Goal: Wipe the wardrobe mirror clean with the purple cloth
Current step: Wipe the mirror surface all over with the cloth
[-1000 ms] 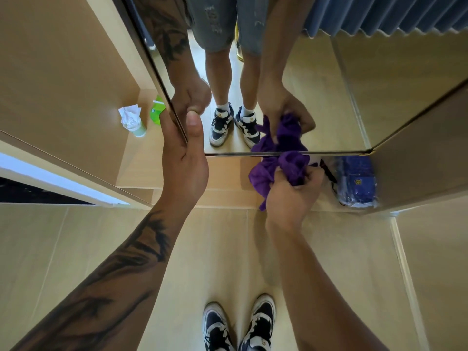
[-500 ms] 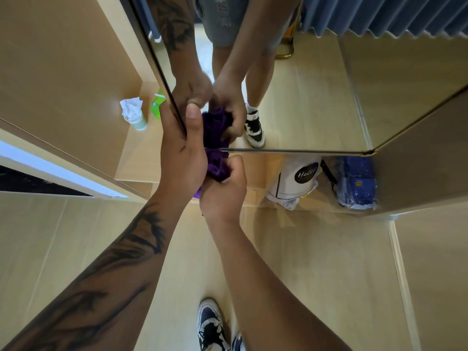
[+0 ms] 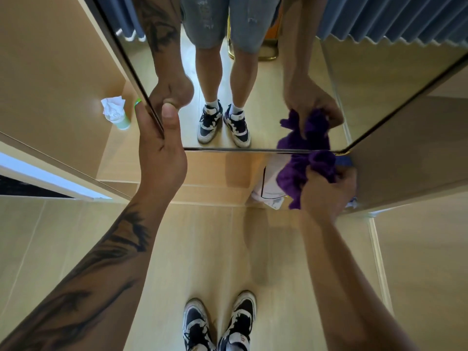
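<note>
Wardrobe mirror (image 3: 266,102), tall frameless glass panel on a swung-open pale wood door: it hangs ahead of the person, its long axis upright and its lower edge running left to right just above the floor; it reflects legs, shoes and both hands. Pale wood-look floor (image 3: 202,249): spreads under the door and the person's feet; a light wood wardrobe wall stands to the left. Blue pleated curtain (image 3: 392,19): seen only as a reflection, upper right. Left hand (image 3: 159,158), tattooed forearm: grips the mirror's left vertical edge, thumb on the glass face, fingers wrapped behind. Right hand (image 3: 326,188): fingers clenched round the bunched purple cloth (image 3: 304,173), pressing it at the mirror's lower right corner, straddling the bottom edge. The glass lies above and to the left of the cloth, so the right hand is the nearer for wiping, and the stroke likely runs leftward or upward. White bag with a dark outline (image 3: 268,188): on the floor behind the cloth, partly hidden. Pale green container topped with crumpled white tissue (image 3: 115,114): inside the wardrobe, left of the door.
</note>
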